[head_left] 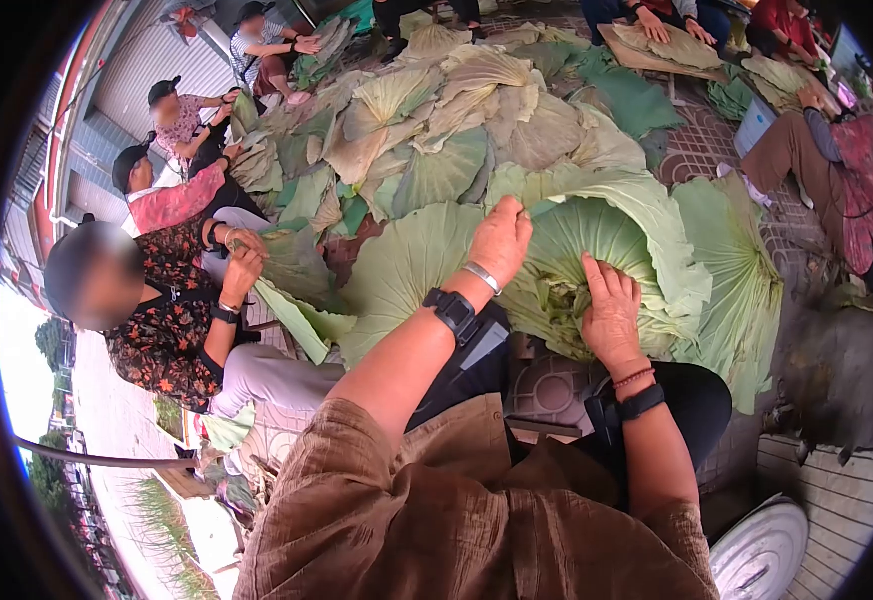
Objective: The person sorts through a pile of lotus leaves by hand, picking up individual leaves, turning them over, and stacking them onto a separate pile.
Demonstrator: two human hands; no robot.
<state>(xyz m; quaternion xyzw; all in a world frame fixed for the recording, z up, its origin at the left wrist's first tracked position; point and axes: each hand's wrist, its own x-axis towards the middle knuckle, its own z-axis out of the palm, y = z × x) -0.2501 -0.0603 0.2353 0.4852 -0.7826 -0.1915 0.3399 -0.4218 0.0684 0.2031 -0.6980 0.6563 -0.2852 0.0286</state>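
My left hand (502, 240) is closed in a pinch on the upper left edge of a large green lotus leaf (597, 235). The leaf's far rim curls up and over, and its ribs run down to a crumpled part near my lap. My right hand (612, 305) rests on the inner face of this leaf, fingers stretched out, with the fingertips against the ribs. Another broad lotus leaf (397, 265) spreads out beside my left forearm. To the right of the held leaf hangs a further green lotus leaf (742, 280).
A big heap of drying leaves (447, 110) lies in front of me. Close on my left, a person in a flowered shirt (162, 340) handles a leaf. Other people sit around the heap; one has hands on a board (657, 55). A round metal lid (762, 550) stands at lower right.
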